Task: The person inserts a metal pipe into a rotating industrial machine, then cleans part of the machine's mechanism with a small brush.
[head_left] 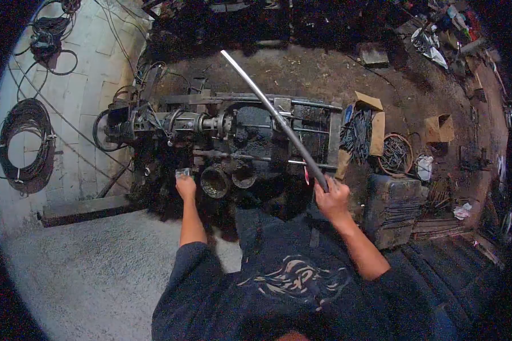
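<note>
My right hand (333, 200) is wrapped round the lower end of a long metal rod (261, 98). The rod slants up and to the left over the machine, bright at its far end and darker toward my fist. My left hand (185, 187) is closed at the machine's near side, with a small pale grey piece (182, 172) showing above the fingers; I cannot tell what it is. Beyond both hands lies a greasy machine (179, 122) with parallel guide bars. Two round, cup-shaped metal containers (215, 183) sit just right of my left hand.
Cardboard boxes, one holding dark metal pieces (357, 133), stand at the machine's right end. Near them are a round basket (395, 154) of thin pieces and a dark metal drum (393, 207). A coil of cable (25, 142) hangs on the left wall above a long beam (91, 209).
</note>
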